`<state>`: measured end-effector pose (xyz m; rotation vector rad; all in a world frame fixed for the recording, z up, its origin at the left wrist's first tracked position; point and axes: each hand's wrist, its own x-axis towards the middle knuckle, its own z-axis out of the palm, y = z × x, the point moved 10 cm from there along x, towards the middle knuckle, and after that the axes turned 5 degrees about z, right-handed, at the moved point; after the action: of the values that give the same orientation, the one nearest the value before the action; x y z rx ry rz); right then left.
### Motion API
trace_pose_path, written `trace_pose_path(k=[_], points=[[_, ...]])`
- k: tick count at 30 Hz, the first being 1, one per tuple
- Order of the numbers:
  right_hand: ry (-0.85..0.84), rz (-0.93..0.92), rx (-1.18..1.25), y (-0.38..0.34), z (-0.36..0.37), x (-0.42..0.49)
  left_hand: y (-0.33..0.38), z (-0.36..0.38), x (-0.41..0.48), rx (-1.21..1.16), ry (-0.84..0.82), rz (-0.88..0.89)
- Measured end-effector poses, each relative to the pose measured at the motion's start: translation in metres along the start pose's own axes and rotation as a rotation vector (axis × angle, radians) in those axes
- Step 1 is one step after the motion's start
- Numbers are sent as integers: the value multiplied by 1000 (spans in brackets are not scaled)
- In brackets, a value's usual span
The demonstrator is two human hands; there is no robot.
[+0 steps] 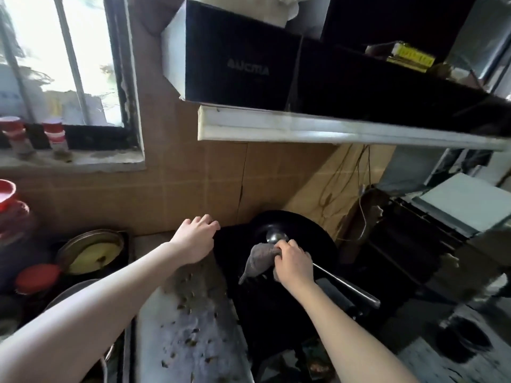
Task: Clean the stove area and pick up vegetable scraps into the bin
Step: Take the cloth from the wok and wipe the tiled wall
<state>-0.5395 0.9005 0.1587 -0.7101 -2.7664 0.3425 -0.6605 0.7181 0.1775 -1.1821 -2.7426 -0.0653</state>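
The right hand (294,262) clutches a grey cloth (258,262) by the ladle (276,237) in the wok (304,225). The left hand (196,239) rests at the stove (262,313) edge, grip unclear. Vegetable scraps (190,322) litter the desk (166,341) between the arms.

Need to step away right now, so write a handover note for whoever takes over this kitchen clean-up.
The left hand has relaxed fingers and holds nothing; it rests on the dark edge left of the wok.
The right hand grips the grey cloth against the ladle lying in the wok.
The scraps lie scattered over the counter strip.
Done: nothing looks finished.
Left: finish wiping, then gather the scraps into the bin, which is not in view.
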Motion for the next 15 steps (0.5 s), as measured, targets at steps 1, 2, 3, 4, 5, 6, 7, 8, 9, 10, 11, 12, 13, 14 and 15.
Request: trace_pose_path(k=[1,2,3,4,5,6,7,8,9,10,11,12,13,14,15], points=[[1,-27,-3,0,-1,8,0,-1,4,-6,7,-22],[3,-53,-9,1,-2,18,1,-2,9,-7,15,-46],[6,-76,-18,3,-4,29,2,-2,13,-9,20,-72],[9,-99,-28,5,-6,40,5,-1,16,-14,30,-97],[10,-122,-34,8,-9,51,8,-1,20,-20,38,-124],[3,-143,-30,11,-11,61,12,0,23,-26,37,-157],[-9,-163,-23,17,-12,70,17,2,26,-29,37,-194],[-19,-189,-19,22,-14,80,22,2,29,-30,46,-230],[-32,-219,-23,30,-15,88,28,4,31,-38,57,-268],[-44,-246,-26,38,-16,96,35,6,33,-50,70,-308],[-53,-265,-24,46,-18,104,43,6,34,-57,86,-340],[-68,-278,-21,54,-19,110,51,6,35,-64,99,-363],[-88,-294,-24,60,-20,116,60,6,36,-78,106,-384],[-110,-303,-20,66,-20,121,67,6,37,-84,115,-397],[-125,-304,-1,71,-22,125,74,3,39,-76,131,-404]])
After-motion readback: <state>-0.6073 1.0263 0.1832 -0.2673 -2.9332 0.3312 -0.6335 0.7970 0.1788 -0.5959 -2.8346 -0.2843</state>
